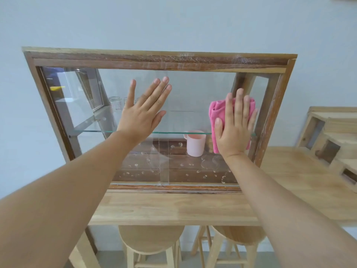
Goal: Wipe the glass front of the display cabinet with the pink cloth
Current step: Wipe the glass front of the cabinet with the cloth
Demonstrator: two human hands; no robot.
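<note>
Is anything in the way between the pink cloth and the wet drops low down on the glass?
Nothing visible is. The right hand presses the crumpled pink cloth flat on the clear glass front; the droplets lie below it on the same pane. The pale pink plastic cup sits behind the glass.

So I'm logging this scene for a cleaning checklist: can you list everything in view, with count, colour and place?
cabinet: one, brown wood frame, glass front, on the table
droplets: many, clear, on the lower glass
shelf: one, clear glass, inside the cabinet at mid height
cup: one, pale pink, inside, below the shelf
glasses: at least one, clear, on the shelf, left
cloth: one, pink, under the right hand
table: one, light wood, by the wall
stools: two, light wood, under the table
rack: one, light wood, far right
left hand: flat, fingers spread on the glass
right hand: flat, presses the cloth to the glass
</note>
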